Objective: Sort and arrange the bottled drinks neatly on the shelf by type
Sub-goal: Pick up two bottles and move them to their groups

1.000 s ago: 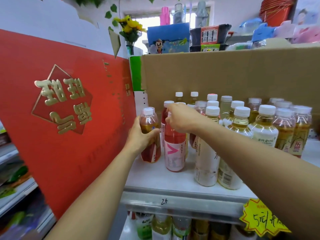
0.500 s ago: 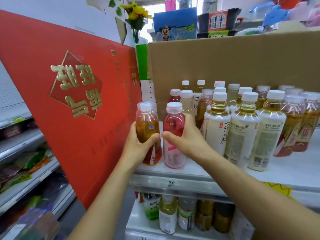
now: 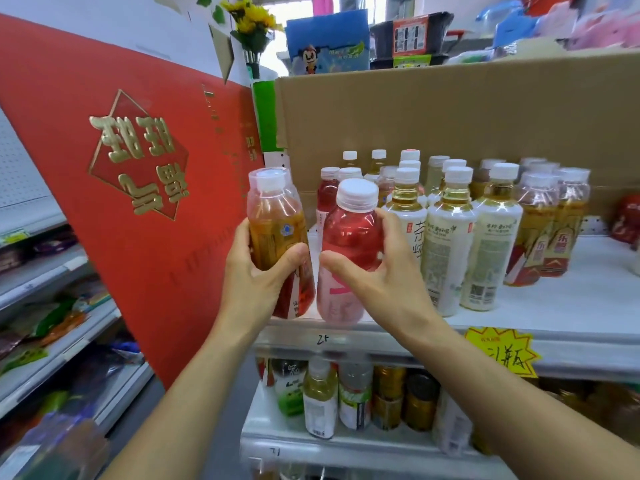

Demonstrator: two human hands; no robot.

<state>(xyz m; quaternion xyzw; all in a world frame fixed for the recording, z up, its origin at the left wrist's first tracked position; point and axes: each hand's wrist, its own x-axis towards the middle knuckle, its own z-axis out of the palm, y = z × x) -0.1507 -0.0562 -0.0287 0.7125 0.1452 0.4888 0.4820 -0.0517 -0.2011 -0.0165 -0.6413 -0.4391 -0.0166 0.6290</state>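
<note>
amber tea bottle (image 3: 277, 233): clear, white cap, red lower label, tilted | left hand (image 3: 256, 271) wrapped round its middle, at shelf (image 3: 554, 306) front-left edge | pink drink bottle (image 3: 349, 251): white cap, pale pink label, just beside | right hand (image 3: 377, 271) grips it

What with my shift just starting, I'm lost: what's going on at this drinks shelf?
A person is sorting bottles. Their left hand grips an amber tea bottle, tilted, and their right hand holds a pink drink bottle beside it, both at the front left end of the shelf. Rows of white-labelled tea bottles stand upright just to the right.
</note>
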